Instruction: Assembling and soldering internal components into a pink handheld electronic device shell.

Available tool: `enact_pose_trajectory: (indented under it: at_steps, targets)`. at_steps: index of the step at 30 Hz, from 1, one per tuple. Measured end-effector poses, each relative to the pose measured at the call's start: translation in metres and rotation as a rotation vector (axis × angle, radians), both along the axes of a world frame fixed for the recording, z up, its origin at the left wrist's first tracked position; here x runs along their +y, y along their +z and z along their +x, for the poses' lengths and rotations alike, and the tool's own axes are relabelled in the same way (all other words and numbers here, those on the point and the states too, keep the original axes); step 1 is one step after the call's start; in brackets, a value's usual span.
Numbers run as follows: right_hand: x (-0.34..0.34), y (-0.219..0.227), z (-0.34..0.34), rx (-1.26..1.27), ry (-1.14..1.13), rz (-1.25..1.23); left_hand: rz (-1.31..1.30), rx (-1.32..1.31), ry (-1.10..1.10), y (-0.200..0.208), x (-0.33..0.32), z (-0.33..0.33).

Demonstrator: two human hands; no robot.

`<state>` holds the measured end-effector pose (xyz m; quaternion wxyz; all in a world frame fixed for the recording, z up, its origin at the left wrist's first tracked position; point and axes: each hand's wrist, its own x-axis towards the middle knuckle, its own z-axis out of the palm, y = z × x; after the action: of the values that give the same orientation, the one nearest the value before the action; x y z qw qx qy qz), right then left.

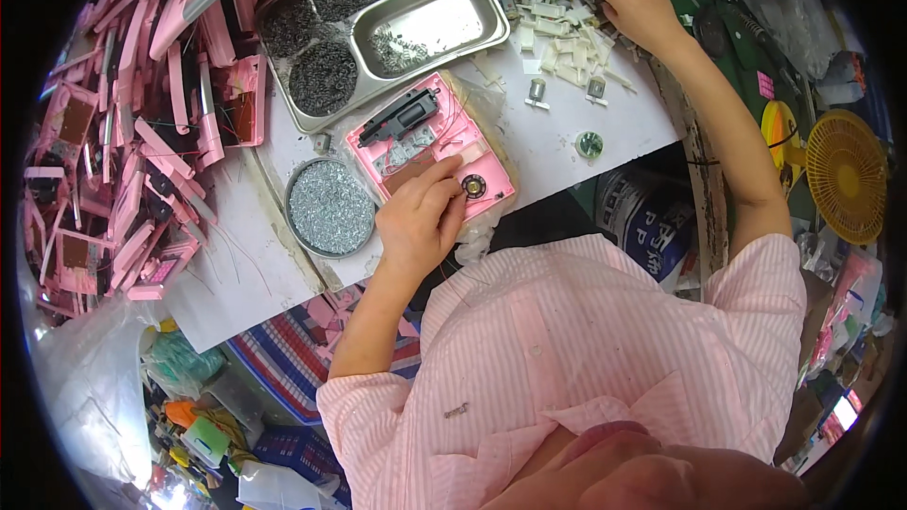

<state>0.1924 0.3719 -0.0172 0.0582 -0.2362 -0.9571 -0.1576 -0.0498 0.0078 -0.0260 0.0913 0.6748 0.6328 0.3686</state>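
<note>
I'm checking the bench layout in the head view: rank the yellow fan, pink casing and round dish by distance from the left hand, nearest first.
1. Pink casing: partly under the left hand.
2. Round dish: to the hand's left.
3. Yellow fan: far right.

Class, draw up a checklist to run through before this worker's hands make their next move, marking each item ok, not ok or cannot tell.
1. Left hand at the open pink case: ok.
2. Speaker lying inside the case: ok; whether fastened, cannot tell.
3. Right hand at the pile of small parts: ok.
4. Right hand gripping a part: cannot tell.
5. Silver bits inside a round dish: ok.
6. Both hands at the case: not ok.
</note>
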Motion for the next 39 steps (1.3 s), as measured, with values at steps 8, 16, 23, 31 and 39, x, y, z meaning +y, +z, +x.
enact_pose_trajectory:
  at_steps: [8,16,23,31,39]
  targets:
    - [-0.032,0.028,-0.016,0.306,0.018,-0.530,-0.205,-0.291,0.075,0.031,0.002,-0.001]
    - [-0.163,0.052,-0.030,0.634,0.163,-1.537,0.109,-0.140,-0.177,0.053,0.087,0.019]
    - [-0.163,0.024,0.010,0.958,-0.132,-2.133,0.087,0.037,-0.589,0.065,0.122,0.030]
    - [-0.159,0.020,0.020,1.224,-0.115,-2.110,0.294,0.243,-0.048,0.042,0.312,0.002]
    - [-0.156,0.018,0.061,1.238,-0.267,-1.919,0.595,0.539,0.032,0.037,0.343,0.011]
